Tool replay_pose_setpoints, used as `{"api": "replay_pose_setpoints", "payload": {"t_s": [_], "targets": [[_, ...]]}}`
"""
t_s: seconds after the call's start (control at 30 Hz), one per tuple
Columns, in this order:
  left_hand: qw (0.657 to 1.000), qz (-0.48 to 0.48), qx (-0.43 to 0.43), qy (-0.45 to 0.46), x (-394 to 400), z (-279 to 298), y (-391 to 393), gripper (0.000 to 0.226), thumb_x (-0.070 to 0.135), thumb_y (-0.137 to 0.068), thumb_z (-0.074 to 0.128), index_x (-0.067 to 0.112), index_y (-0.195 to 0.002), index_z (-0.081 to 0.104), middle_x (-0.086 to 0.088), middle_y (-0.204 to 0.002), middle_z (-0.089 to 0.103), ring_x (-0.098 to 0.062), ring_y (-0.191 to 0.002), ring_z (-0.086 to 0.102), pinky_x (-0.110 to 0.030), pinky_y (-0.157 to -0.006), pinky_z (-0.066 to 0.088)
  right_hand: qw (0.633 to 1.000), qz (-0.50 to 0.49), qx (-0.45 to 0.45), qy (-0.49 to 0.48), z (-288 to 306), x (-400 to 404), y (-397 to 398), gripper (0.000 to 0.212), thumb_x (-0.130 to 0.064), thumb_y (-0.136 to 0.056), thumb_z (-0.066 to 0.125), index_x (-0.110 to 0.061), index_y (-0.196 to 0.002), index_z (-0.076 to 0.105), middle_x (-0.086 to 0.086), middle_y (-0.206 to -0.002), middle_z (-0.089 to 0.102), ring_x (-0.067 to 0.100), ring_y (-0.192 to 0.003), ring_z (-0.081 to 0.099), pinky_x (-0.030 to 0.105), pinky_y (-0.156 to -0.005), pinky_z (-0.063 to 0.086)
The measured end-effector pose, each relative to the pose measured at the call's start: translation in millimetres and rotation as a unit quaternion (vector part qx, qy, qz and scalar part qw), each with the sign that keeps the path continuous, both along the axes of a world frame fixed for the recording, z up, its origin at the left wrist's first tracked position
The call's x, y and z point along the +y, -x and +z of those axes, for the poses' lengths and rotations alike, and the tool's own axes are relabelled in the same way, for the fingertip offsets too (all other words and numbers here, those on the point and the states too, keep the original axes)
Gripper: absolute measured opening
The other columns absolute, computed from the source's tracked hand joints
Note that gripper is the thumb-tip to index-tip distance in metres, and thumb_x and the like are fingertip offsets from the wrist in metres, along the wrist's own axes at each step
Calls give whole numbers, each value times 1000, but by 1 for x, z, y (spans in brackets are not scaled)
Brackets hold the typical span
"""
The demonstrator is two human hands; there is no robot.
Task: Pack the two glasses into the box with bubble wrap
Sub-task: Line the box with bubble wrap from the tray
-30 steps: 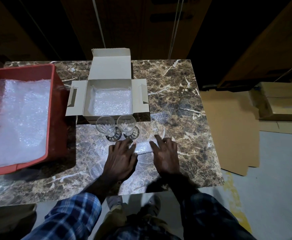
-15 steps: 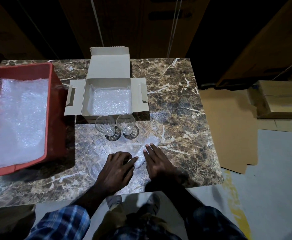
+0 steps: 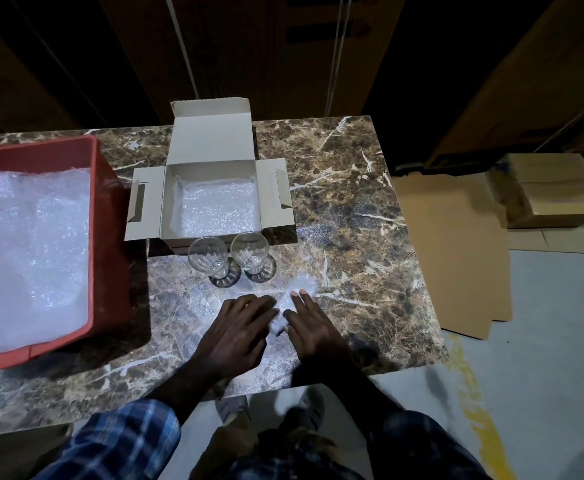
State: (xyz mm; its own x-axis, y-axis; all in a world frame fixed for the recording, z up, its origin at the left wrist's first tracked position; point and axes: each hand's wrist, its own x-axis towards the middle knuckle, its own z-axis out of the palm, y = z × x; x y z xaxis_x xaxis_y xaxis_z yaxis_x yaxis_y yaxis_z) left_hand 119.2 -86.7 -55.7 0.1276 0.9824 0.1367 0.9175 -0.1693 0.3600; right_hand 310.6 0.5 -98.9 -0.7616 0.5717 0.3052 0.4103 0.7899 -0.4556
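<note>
Both hands flat on a sheet of bubble wrap (image 3: pixel 214 317) spread over the marble table (image 3: pixel 353 209), near its front edge. Left hand (image 3: pixel 235 337) palm down, fingers (image 3: pixel 249 306) straight and close together, pressing the sheet; nothing held. Right hand (image 3: pixel 313 329) palm down just beside it, fingers (image 3: pixel 301 299) straight and slightly spread, tips resting on a bunched, whiter part of the wrap (image 3: pixel 301 284) — also holding nothing. Narrow gap between the two hands, wrap showing through.

Two glasses (image 3: pixel 228 254) upright on the far part of the same sheet, side by side, nearly touching, just beyond the fingertips and right against the front wall of the box (image 3: pixel 211 157). Both empty, outside the box.

Box open — back lid raised, side flaps folded out left and right; floor lined with a bubble-wrap layer (image 3: pixel 218 211).

Red crate (image 3: pixel 107 202) at table left, holding a heap of loose bubble wrap (image 3: pixel 31 244). Flattened cardboard (image 3: pixel 457 251) and a closed carton (image 3: pixel 553 188) on the floor to the right. Blue plaid sleeve (image 3: pixel 121 441) on the left forearm; right sleeve dark, pattern not legible.
</note>
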Motion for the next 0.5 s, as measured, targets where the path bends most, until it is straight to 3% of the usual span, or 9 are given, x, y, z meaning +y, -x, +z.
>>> {"api": "replay_pose_setpoints", "payload": {"t_s": [0.1, 0.2, 0.33, 0.43, 0.5], "targets": [[1000, -15, -2, -3, 5, 5, 4, 45, 16, -83, 66, 16, -128, 63, -2, -138, 56, -25, -116, 52, -38, -90, 40, 998, -34, 24, 36, 0, -1, 1, 22, -17, -99, 48, -6, -106, 65, 23, -136, 58, 36, -134, 49, 42, -112, 35], [999, -12, -38, 8, 14, 11, 4, 26, 26, -92, 64, 23, -117, 67, 8, -131, 60, -20, -111, 53, -39, -88, 44, 996, -64, 42, 54, 4, -2, 3, 22, -16, -96, 47, -7, -107, 64, 18, -136, 59, 27, -136, 44, 37, -112, 28], [965, 72, -227, 109, 30, 22, -5, 6, 34, -91, 70, 34, -95, 74, 12, -93, 68, -10, -96, 53, -38, -86, 47, 987, -113, 71, 92, 5, -4, 4, 32, -15, -93, 49, 2, -112, 68, 14, -133, 63, 23, -133, 48, 40, -114, 28], [919, 137, -332, 162, 36, 25, -7, 34, 17, -83, 80, 50, -79, 72, 15, -82, 58, -11, -91, 57, -40, -85, 51, 978, -151, 99, 107, 6, -2, 2, 15, -6, -82, 66, -4, -94, 74, 10, -127, 68, 23, -127, 56, 39, -113, 34], [926, 114, -319, 168, 38, 23, -5, 34, 17, -83, 80, 50, -82, 72, 19, -74, 59, -4, -92, 52, -36, -85, 49, 977, -162, 119, 64, 9, -1, 1, 12, 1, -72, 70, -7, -80, 74, 12, -116, 72, 28, -114, 59, 38, -99, 47]]}}
